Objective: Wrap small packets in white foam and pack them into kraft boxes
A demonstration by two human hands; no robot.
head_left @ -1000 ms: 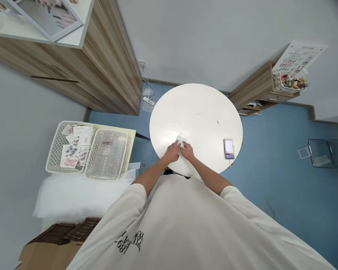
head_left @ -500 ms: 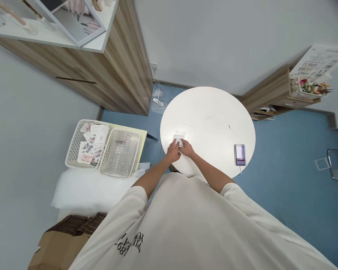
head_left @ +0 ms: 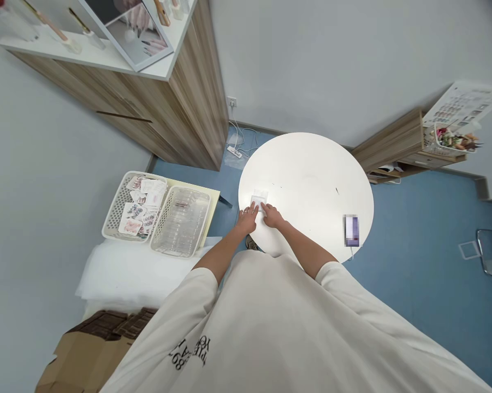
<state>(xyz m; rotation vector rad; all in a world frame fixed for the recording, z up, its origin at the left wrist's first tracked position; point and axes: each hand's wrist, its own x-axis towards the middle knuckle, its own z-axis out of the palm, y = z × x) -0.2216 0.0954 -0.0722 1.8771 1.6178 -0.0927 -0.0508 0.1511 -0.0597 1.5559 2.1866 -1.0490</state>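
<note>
On the round white table (head_left: 307, 180) lies a small flat whitish packet (head_left: 259, 197), partly see-through, near the left edge. My left hand (head_left: 247, 219) rests at its near left corner, fingers stretched forward and fingertips touching it. My right hand (head_left: 272, 216) reaches in from the other side, with fingertips on the packet's near right edge. Both hands look open and pressed down rather than wrapped around anything. What the packet contains is too small to make out.
Left of the table, a white basket (head_left: 113, 210) holds printed cards, and a second basket (head_left: 207, 210) holds clear plastic pieces. A phone-like purple device (head_left: 352, 230) with a cable lies at the table's right. A wooden cabinet (head_left: 200, 82) stands at the back left.
My hands have drawn slightly apart, and the fingers have straightened at the packet's near edge. The whole view has shifted a little.
</note>
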